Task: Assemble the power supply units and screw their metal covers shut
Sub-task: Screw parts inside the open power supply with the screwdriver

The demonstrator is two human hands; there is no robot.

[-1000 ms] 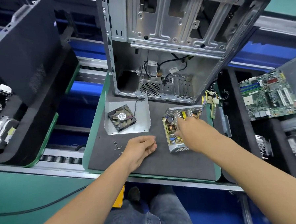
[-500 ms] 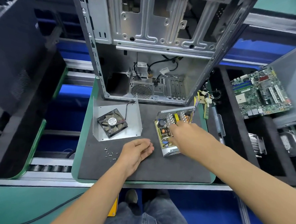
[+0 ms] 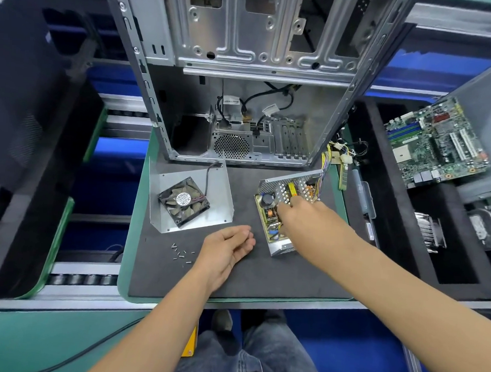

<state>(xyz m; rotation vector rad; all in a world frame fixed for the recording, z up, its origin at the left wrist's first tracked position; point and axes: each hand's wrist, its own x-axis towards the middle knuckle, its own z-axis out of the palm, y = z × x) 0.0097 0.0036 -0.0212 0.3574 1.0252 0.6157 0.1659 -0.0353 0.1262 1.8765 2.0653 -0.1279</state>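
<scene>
An open power supply unit (image 3: 268, 212) lies on the grey mat (image 3: 262, 280), its circuit board and heat sinks showing and its coloured wire bundle (image 3: 337, 156) trailing off to the back right. My right hand (image 3: 308, 220) lies over the unit, fingers curled down onto the board and thumb at its near side. The bent metal cover (image 3: 218, 190) with a black fan (image 3: 184, 201) on it sits to the left. Several small screws (image 3: 181, 255) lie loose on the mat. My left hand (image 3: 226, 249) rests on the mat between the screws and the unit, fingers loosely curled, holding nothing.
A bare metal computer case (image 3: 245, 57) stands open at the back of the mat. A green motherboard (image 3: 437, 144) and a finned heat sink (image 3: 429, 232) lie in black foam trays on the right. A tall black foam tray (image 3: 20, 117) stands to the left.
The view has shifted a little. Both hands stay where they were, the right on the unit and the left resting on the mat.
</scene>
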